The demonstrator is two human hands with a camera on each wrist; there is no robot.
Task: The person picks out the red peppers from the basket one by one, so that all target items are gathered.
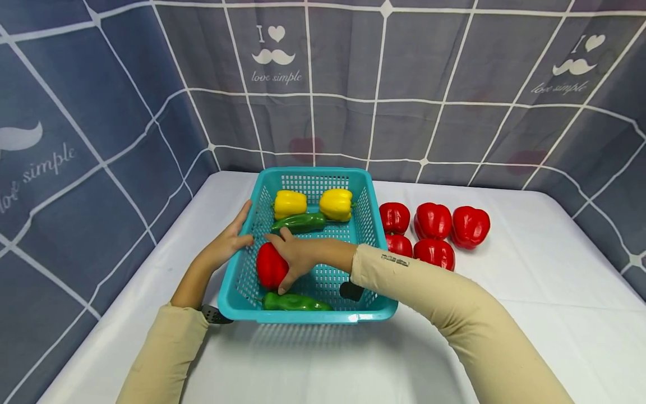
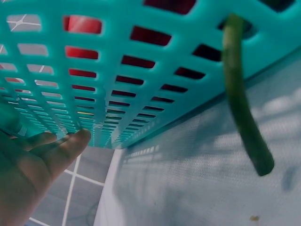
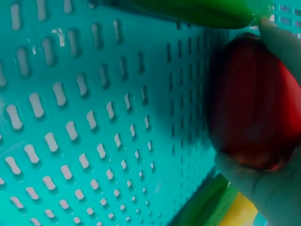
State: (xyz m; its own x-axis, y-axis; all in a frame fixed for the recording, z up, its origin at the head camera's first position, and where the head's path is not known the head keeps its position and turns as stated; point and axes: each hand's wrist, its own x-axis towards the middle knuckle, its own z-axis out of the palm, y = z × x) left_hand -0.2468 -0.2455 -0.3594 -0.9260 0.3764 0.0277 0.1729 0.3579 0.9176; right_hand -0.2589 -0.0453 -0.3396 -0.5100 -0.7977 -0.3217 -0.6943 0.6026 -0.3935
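Inside the turquoise basket (image 1: pixel 379 252), my right hand (image 1: pixel 301 257) grips a red bell pepper (image 1: pixel 270 266) close to the left wall. In the right wrist view, thumb and fingers lie on opposite sides of the red bell pepper (image 3: pixel 256 106). My left hand (image 1: pixel 229 241) is at the basket's left side, fingers straight along the outer wall and thumb at the rim. A long green pepper (image 1: pixel 295 303) lies along the near wall; its stem (image 2: pixel 240 99) pokes out through a hole. Another green pepper (image 1: pixel 303 223) and two yellow bell peppers (image 1: pixel 290 204) (image 1: pixel 336 204) sit farther back.
Several red bell peppers (image 1: pixel 433 221) stand grouped on the white tablecloth (image 1: pixel 535 269), right beside the basket. My right forearm passes over the basket's right rim. Grey-blue checked cloth (image 1: pixel 343 123) hangs behind the table and at both sides.
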